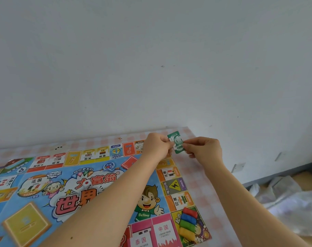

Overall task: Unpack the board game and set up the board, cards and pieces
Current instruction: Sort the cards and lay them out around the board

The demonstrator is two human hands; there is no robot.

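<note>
Holding a small bundle of green notes (pixel 176 144) between both hands, up off the table, past the far right corner of the board (pixel 66 177).

- Left hand (pixel 157 145): fingertips curled in and pinched on the near-left edge of the bundle. Right hand (pixel 203 148): thumb and fingers pinched on the opposite edge, lower down. Both are clamped on it, neither is free.
- The face toward me reads 1000. I cannot tell whether it is one note or several, or whether a film wrap is round it.
- Handling, my judgement: thin paper, close to weightless, limp if held by one corner, and glossy enough for the sheets to slide and fan apart. Best held flat across the short edges with thumb on top and fingers beneath. If I am to split it, one hand stays pinched while the other thumb peels from a corner. It creases easily, so no squeezing in the middle.
- Under my left forearm lies the board, opened flat on the pink check tablecloth (pixel 196 184). A white die (pixel 87 183) sits near the title, left of that forearm. A red card (pixel 131 162) lies just below my left wrist.
- Between my two forearms, near the elbows, the pawns (pixel 188 221) are stacked red, blue, green, yellow on the corner square.
- Off to the right of my right arm, down on the floor, is crumpled plastic wrap (pixel 285 196).
- The money appears not yet laid out. Bare cloth below my right hand looks the likely spot.
</note>
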